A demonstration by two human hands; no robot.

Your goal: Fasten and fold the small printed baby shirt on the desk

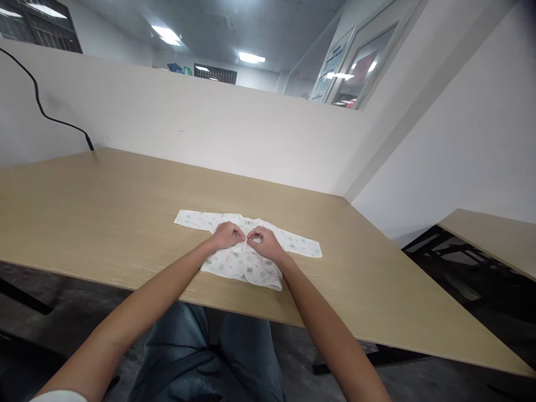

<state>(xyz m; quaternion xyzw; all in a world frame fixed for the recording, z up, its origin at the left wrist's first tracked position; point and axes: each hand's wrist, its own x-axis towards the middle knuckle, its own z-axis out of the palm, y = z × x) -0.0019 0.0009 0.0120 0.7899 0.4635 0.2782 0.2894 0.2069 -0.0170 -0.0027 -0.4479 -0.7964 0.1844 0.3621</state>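
Note:
A small white baby shirt [263, 269] with a scattered print lies spread on the table, its two long sleeves stretched out to the sides and its neck toward the far wall. My left hand [228, 234] rests on the upper front, thumb and fingers pinched at the left edge of the front opening. Opposite it, my right hand [264, 242] pinches the right edge. Both sets of fingertips nearly meet at the middle of the chest. Whatever fastening lies between them is too small to make out. Below the hands, the front edges part slightly toward the hem.
The light wooden table [125, 206] runs wide to both sides, its near edge just above my knees. A low white partition [209, 128] stands behind it. A black cable [39, 103] hangs at the far left. Another table [494, 237] stands at the right.

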